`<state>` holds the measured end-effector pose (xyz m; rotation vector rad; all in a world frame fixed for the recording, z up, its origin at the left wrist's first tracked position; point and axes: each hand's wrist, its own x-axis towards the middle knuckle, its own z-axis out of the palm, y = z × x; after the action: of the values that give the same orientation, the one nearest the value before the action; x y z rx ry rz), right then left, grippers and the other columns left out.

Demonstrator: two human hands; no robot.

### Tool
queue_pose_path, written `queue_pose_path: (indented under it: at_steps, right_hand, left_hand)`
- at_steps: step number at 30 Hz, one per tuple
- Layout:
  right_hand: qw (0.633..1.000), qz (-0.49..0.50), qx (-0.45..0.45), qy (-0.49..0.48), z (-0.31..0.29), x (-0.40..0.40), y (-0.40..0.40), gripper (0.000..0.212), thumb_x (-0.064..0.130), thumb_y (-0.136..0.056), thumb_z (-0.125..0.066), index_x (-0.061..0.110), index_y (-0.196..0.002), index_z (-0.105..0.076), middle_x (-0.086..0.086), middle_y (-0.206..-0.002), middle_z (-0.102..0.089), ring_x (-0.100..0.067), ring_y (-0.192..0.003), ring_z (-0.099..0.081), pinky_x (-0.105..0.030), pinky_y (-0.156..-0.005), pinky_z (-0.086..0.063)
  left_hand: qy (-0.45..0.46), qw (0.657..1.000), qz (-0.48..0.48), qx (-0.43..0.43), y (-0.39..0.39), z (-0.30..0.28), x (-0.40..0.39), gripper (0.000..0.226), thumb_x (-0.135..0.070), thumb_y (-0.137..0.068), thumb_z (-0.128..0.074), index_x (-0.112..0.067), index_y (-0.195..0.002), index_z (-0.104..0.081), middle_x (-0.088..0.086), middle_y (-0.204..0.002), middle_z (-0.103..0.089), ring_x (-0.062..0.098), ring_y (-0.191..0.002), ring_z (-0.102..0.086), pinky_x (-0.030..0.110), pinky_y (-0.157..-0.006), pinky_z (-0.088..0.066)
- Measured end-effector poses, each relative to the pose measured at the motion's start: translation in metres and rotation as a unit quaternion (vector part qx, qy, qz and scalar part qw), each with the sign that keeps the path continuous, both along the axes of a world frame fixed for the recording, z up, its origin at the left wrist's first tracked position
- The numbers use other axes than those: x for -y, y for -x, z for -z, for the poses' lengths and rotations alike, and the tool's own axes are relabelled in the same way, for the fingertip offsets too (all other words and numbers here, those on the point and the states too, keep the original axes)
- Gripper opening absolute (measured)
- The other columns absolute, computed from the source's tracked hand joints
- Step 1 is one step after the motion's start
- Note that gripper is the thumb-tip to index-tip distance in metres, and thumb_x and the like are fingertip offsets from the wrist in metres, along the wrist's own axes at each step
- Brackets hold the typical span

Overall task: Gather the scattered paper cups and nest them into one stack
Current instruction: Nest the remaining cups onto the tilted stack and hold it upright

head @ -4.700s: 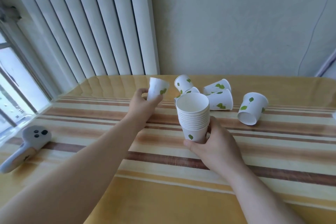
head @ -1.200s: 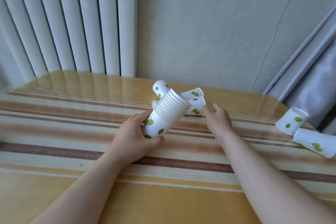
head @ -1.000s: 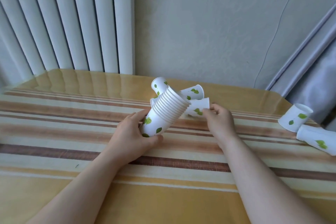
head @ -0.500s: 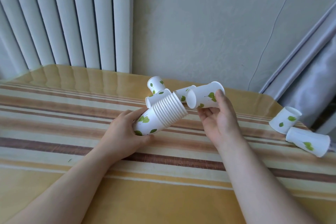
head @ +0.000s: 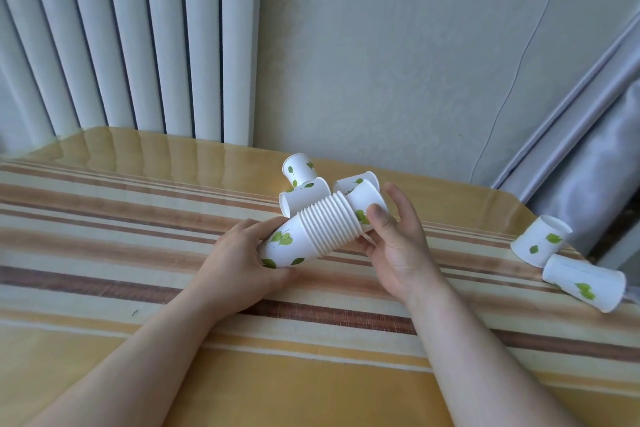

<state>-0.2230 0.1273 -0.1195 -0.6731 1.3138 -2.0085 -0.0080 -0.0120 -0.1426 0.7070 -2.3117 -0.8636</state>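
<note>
A stack of nested white paper cups with green leaves (head: 313, 234) lies tilted, mouth up and to the right, gripped at its base by my left hand (head: 239, 255). My right hand (head: 398, 239) holds one more cup (head: 363, 201) with thumb and fingers, its base partly inside the stack's mouth. Three loose cups lie on their sides just behind: one at the back (head: 297, 168), one to the left (head: 303, 196), one partly hidden (head: 353, 181). Two further cups rest at the table's right edge, one (head: 538, 244) and another (head: 585, 282).
The striped yellow and brown table (head: 138, 218) spreads to the left and front. A white radiator (head: 121, 38) stands behind it on the left. A grey curtain (head: 588, 156) hangs at the right, close to the two far cups. A thin cable (head: 512, 73) runs down the wall.
My right hand picked a loose cup from the pile behind the stack and has pushed it partway into the stack's mouth. My left hand keeps its grip on the stack's base.
</note>
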Motion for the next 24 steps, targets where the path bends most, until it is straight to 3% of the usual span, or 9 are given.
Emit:
queue_pose_path:
  at_steps: [3, 5, 7, 9, 13, 16, 18, 21, 24]
  right_hand:
    - [0.998, 0.005, -0.042, -0.037, 0.004, 0.0, -0.004, 0.11, 0.06, -0.056, -0.1, 0.032, -0.15, -0.05, -0.004, -0.131, -0.076, -0.022, -0.111, -0.074, -0.04, -0.089, -0.058]
    - [0.997, 0.052, -0.036, -0.039, 0.005, 0.0, -0.002, 0.082, 0.072, -0.074, -0.082, 0.031, -0.141, -0.059, -0.005, -0.124, -0.077, -0.026, -0.111, -0.073, -0.04, -0.089, -0.057]
    - [0.989, 0.133, -0.037, -0.042, 0.006, -0.001, 0.006, 0.038, 0.058, -0.099, -0.06, 0.031, -0.126, -0.067, -0.004, -0.115, -0.078, -0.032, -0.112, -0.071, -0.041, -0.09, -0.053]
    - [0.968, 0.211, -0.102, -0.094, 0.007, -0.004, 0.014, 0.017, 0.037, -0.104, -0.061, 0.032, -0.119, -0.068, -0.002, -0.113, -0.076, -0.029, -0.114, -0.071, -0.036, -0.086, -0.052]
    - [0.931, 0.22, -0.185, -0.226, 0.007, 0.007, 0.029, 0.046, 0.017, -0.099, -0.066, 0.026, -0.143, -0.058, 0.009, -0.109, -0.063, -0.014, -0.092, -0.063, -0.033, -0.076, -0.048]
    - [0.917, 0.173, -0.194, -0.304, 0.001, 0.034, 0.047, 0.07, 0.033, -0.098, -0.067, 0.027, -0.162, -0.04, -0.002, -0.15, -0.054, -0.027, -0.132, -0.057, -0.041, -0.096, -0.045]
    - [0.914, 0.177, -0.178, -0.318, -0.004, 0.051, 0.057, 0.075, 0.052, -0.095, -0.06, 0.026, -0.163, -0.041, -0.004, -0.167, -0.043, -0.032, -0.148, -0.046, -0.047, -0.109, -0.044]
    - [0.911, 0.182, -0.173, -0.328, 0.023, 0.071, 0.093, 0.069, 0.077, -0.081, -0.047, 0.035, -0.13, -0.071, 0.004, -0.134, -0.072, -0.031, -0.125, -0.066, -0.053, -0.105, -0.054]
    - [0.913, 0.204, -0.17, -0.31, 0.017, 0.071, 0.075, 0.024, 0.046, -0.082, -0.067, 0.028, -0.094, -0.078, 0.006, -0.102, -0.078, -0.026, -0.1, -0.072, -0.045, -0.087, -0.062]
  left_hand:
    - [-0.004, 1.0, -0.004, 0.0, 0.0, 0.0, 0.001, 0.059, -0.041, -0.076, -0.087, -0.053, -0.13, -0.066, -0.015, -0.1, -0.066, 0.0, -0.101, -0.057, 0.02, -0.078, -0.042]
    - [-0.011, 1.0, -0.015, 0.0, 0.0, 0.0, 0.002, 0.059, -0.043, -0.076, -0.087, -0.051, -0.131, -0.066, -0.016, -0.101, -0.066, 0.001, -0.1, -0.058, 0.021, -0.078, -0.043]
    - [-0.02, 1.0, -0.022, 0.002, 0.0, -0.001, 0.003, 0.059, -0.045, -0.076, -0.088, -0.05, -0.132, -0.066, -0.016, -0.102, -0.067, 0.002, -0.1, -0.059, 0.023, -0.079, -0.045]
    - [-0.027, 0.999, -0.025, 0.004, 0.001, -0.001, 0.004, 0.061, -0.046, -0.076, -0.088, -0.051, -0.132, -0.066, -0.018, -0.103, -0.066, 0.002, -0.1, -0.059, 0.025, -0.08, -0.046]
    - [-0.03, 0.999, -0.024, 0.005, 0.0, -0.001, 0.003, 0.062, -0.047, -0.075, -0.088, -0.052, -0.133, -0.065, -0.02, -0.104, -0.064, 0.002, -0.102, -0.058, 0.025, -0.082, -0.045]
    - [-0.027, 0.999, -0.019, 0.005, 0.002, 0.0, 0.003, 0.062, -0.046, -0.075, -0.088, -0.053, -0.132, -0.065, -0.019, -0.104, -0.064, 0.002, -0.103, -0.058, 0.022, -0.081, -0.044]
    - [-0.026, 0.999, -0.02, 0.005, 0.003, 0.0, 0.004, 0.061, -0.046, -0.074, -0.087, -0.054, -0.131, -0.065, -0.018, -0.103, -0.065, 0.002, -0.102, -0.058, 0.021, -0.08, -0.044]
    - [-0.023, 0.999, -0.021, 0.007, 0.004, 0.0, 0.004, 0.061, -0.046, -0.074, -0.087, -0.054, -0.13, -0.065, -0.018, -0.103, -0.065, 0.0, -0.101, -0.058, 0.019, -0.079, -0.043]
    - [-0.027, 0.999, -0.021, 0.005, 0.003, -0.001, 0.003, 0.06, -0.045, -0.075, -0.088, -0.054, -0.13, -0.066, -0.018, -0.102, -0.065, -0.001, -0.1, -0.057, 0.019, -0.079, -0.043]
